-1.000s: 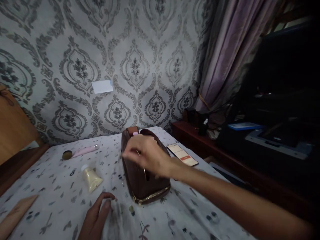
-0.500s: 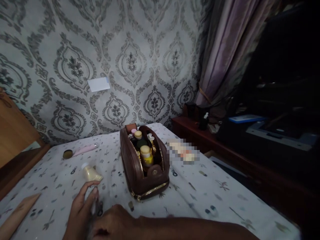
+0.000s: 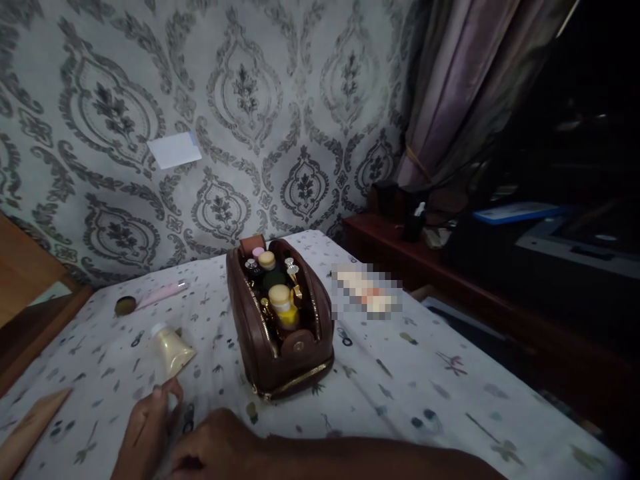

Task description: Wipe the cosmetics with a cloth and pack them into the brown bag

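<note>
My left hand (image 3: 150, 423) is at the lower left, fingers curled around a small pale item that is mostly hidden. Beside it my right hand (image 3: 215, 443) is closed, its fingers turned down and largely out of sight. Just beyond the hands a cream tube with a white cap (image 3: 173, 350) lies on the patterned sheet (image 3: 390, 413). A brown leather bag (image 3: 280, 367) stands unzipped in the middle, holding several bottles and jars, among them a yellow jar with a cream lid (image 3: 283, 308).
A pink tube with a dark round cap (image 3: 159, 294) lies at the back left. Right of the bag is a blurred-out pale item (image 3: 367, 290). A tan flat piece (image 3: 33, 427) lies near left; a dark red ledge (image 3: 390, 247) runs along the right.
The view has shifted, so the bag and tubes appear slightly farther left. My left hand's fingers have curled in more; my right hand stays close beside it.
</note>
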### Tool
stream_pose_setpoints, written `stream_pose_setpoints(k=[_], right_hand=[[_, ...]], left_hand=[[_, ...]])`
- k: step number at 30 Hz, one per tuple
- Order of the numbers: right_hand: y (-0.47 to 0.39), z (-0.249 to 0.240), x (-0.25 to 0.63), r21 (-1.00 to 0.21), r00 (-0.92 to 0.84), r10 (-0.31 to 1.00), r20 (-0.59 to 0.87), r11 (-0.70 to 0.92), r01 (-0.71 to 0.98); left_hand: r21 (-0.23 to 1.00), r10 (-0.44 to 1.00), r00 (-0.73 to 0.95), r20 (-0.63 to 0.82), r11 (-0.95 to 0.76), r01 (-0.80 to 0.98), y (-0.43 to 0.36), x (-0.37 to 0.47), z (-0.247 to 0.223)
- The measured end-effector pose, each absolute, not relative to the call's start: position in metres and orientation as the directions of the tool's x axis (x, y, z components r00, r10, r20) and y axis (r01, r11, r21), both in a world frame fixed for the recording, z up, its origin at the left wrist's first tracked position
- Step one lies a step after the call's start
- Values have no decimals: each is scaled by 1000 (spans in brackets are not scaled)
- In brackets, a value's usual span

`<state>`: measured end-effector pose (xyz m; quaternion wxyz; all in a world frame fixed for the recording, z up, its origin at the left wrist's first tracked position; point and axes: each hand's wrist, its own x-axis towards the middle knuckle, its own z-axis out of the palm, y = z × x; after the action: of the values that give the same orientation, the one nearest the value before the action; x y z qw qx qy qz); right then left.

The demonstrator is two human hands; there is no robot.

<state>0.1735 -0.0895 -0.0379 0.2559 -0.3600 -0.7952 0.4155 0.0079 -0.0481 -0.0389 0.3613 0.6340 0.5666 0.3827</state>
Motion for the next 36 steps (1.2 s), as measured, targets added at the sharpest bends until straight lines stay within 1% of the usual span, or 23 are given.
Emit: stream_pose_setpoints(k=[3,5,9,12,16,18,20,23,27,30,33,36], right_hand=[[-87,-41,171,-837,-587,804,93,383,391],[-87,-41,169,-856,-556,824,108,361,369],[-86,-36,169,-933,-480,876,54,215,289],[-86,-32,169,-964,-491,871,15,144,226],[-85,-32,170,-975,-502,865,11,121,187],[-84,-32,169,-973,-507,862,0,117,199],[-83,-34,168,-967,-515,857,-10,122,222],[-81,-37,167,-956,-526,850,-5,149,251],[-77,-46,166,-951,-538,843,1,167,259],[-75,-55,167,-950,-552,834,-5,168,262],[-73,-57,169,-951,-561,827,-30,149,271],[-72,-51,169,-947,-567,821,-71,122,296]], left_hand=[[882,996,25,90,-91,463,-50,14,-32],[885,992,0,129,-115,451,-51,21,-25],[857,973,-16,231,-195,476,-47,27,-16],[836,966,-60,251,-185,517,-44,23,-15],[827,949,-138,283,-168,537,-39,13,-19],[765,929,-128,347,-201,611,-25,3,-18],[649,910,-95,405,-213,731,1,-12,-15],[577,904,-132,406,-142,804,60,-43,-4],[457,913,-171,370,-19,889,140,-78,10],[362,931,-163,328,36,932,178,-94,14],[282,956,-113,271,34,959,192,-104,13],[218,968,-47,245,-8,976,184,-113,9]])
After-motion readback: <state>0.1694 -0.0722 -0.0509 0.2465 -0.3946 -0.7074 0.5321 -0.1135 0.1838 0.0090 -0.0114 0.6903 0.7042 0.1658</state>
